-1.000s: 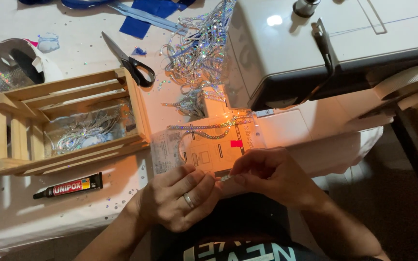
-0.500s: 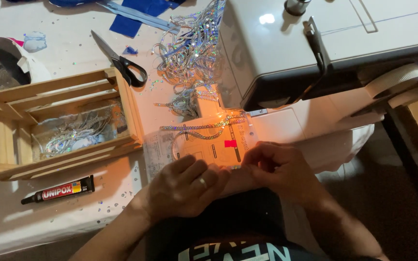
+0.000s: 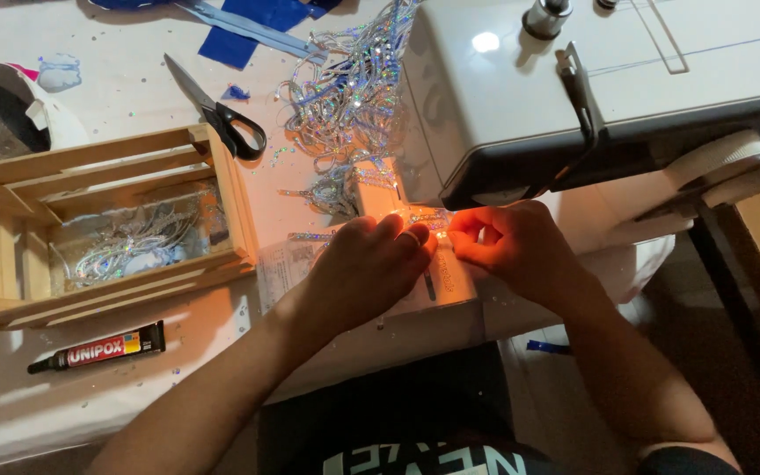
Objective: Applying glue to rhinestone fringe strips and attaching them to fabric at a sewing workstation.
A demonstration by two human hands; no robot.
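Both hands up from the tabletop edge now: left hand (image 3: 371,268) flat, right hand (image 3: 507,246) fingers pinched on sequin trim (image 3: 428,218) under the sewing machine (image 3: 591,97) light.

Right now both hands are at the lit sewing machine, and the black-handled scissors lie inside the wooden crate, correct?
Not quite. The head view shows the scissors lying on the table, outside the wooden crate, just behind it. The rest holds: the left hand and right hand are at the lit sewing machine.

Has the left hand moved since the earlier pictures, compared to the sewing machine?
Yes. The left hand went up the machine bed toward the lit needle area of the sewing machine.
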